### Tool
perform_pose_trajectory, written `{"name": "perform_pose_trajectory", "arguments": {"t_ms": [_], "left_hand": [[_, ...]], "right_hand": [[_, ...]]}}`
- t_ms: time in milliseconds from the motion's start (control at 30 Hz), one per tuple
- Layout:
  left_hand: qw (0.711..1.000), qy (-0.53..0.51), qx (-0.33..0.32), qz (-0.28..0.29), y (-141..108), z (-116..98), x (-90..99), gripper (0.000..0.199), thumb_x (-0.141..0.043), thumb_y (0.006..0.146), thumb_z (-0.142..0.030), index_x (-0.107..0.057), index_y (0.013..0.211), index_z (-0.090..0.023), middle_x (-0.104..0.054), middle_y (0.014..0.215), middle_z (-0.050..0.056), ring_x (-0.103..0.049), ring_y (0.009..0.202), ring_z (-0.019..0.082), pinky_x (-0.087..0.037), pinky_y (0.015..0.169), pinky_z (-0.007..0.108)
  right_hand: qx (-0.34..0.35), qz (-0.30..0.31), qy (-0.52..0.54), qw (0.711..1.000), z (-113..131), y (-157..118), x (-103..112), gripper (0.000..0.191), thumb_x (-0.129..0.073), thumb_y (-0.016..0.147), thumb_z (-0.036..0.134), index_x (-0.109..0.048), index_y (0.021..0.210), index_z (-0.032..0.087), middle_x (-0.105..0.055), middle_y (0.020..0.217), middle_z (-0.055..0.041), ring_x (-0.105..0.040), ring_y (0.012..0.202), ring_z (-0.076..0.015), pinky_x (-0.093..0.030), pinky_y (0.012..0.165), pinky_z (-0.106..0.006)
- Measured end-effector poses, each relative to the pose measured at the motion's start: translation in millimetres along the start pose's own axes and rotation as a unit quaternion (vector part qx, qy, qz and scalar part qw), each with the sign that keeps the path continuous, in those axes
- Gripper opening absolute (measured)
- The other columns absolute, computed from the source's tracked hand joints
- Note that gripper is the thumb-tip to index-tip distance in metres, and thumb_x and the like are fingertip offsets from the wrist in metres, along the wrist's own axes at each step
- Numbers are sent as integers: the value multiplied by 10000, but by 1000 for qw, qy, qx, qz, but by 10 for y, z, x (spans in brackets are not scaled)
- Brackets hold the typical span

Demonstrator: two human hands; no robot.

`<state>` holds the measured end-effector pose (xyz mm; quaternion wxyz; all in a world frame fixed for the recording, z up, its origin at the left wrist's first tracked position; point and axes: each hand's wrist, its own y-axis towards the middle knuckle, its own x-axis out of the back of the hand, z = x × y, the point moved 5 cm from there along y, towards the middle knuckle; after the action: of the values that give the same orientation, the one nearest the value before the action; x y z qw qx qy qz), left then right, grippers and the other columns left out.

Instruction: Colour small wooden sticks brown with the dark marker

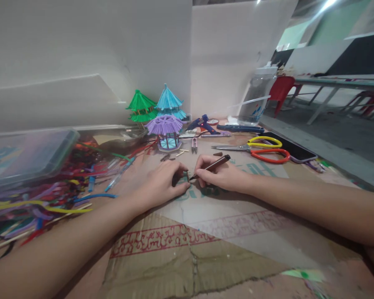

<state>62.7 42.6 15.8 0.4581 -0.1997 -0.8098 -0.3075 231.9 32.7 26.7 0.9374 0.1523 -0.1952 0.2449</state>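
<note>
My right hand [213,172] grips a dark marker pen [216,163], its tip pointing down and left toward a small thin stick [188,176]. My left hand [166,180] pinches that stick between thumb and index finger, above the cardboard sheet [237,265]. A few short dark pieces lie beside my hands. Behind them stand a small pavilion with a purple roof [166,126], a green-roofed one [140,104] and a light blue-roofed one [168,99].
Scissors with yellow and red handles [269,155] lie at the right by a phone [296,151]. Farther back are a blue glue gun [204,123] and a clear jug [257,97]. Colourful pipe cleaners [65,187] and a plastic box [31,155] fill the left side.
</note>
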Motion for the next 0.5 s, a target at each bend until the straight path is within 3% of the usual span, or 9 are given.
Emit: {"name": "perform_pose_trajectory", "arguments": {"t_ms": [233, 500], "left_hand": [[999, 38, -24, 17, 3, -32, 8, 266, -626, 896, -428, -649, 1016, -192, -636, 1014, 73, -573, 1012, 268, -461, 882, 420], [999, 27, -34, -5, -5, 16, -8, 322, -637, 920, -484, -704, 1093, -220, -621, 1057, 73, -567, 1040, 262, -462, 909, 415]], "right_hand": [[-13, -21, -7, 1000, 33, 1, 12, 101, -573, 906, 252, -529, 831, 200, -637, 625, 30, -595, 584, -111, -454, 575, -239], [-25, -45, -8, 999, 14, 4, 44, 78, -553, 924, 252, -545, 862, 206, -641, 648, 28, -574, 583, -106, -460, 562, -234]]}}
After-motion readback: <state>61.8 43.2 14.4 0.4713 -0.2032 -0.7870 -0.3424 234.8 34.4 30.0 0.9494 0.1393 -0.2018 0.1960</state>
